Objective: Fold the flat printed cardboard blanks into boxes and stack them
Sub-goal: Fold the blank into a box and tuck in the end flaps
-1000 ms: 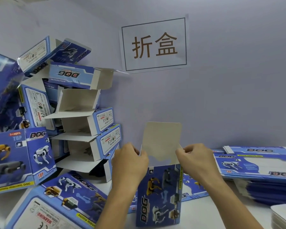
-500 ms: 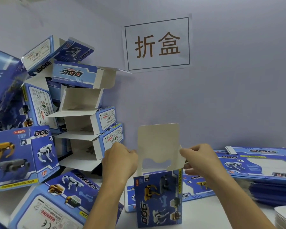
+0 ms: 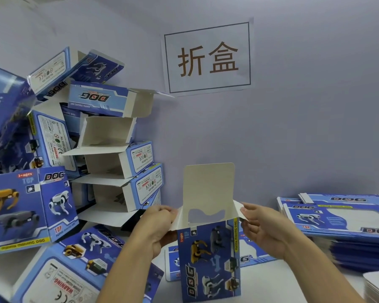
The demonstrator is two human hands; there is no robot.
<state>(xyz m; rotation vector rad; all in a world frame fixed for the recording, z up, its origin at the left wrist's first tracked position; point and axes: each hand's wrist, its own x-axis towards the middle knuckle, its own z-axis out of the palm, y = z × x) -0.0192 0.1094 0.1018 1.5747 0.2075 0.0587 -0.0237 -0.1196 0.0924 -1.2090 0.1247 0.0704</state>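
Pale lilac wall [image 3: 293,127] fills the background behind a white tabletop [image 3: 282,285]. Taped to that wall, above and slightly right of the upright box, hangs a white paper sign [image 3: 207,56] with two brown characters inside a dark border. Left of the upright box rises a leaning pile of folded boxes [image 3: 109,154], blue-printed with robot dogs, several lying on their sides with open ends and white flaps showing; the pile spreads down to the table's near left corner. Right of the upright box lies a stack of flat blanks [image 3: 346,217], printed side up, with darker edges layered below it. One more flat blank [image 3: 253,259] lies on the table directly behind the upright box. The upright box [image 3: 208,259] itself stands on the table in the lower middle, its open top toward the wall and its tall white top flap [image 3: 208,186] standing straight up. The left hand [image 3: 160,224] pinches the small white side flap on the box's left edge, fingers curled round it. The right hand [image 3: 265,226] pinches the matching side flap on the right edge between thumb and fingertips.
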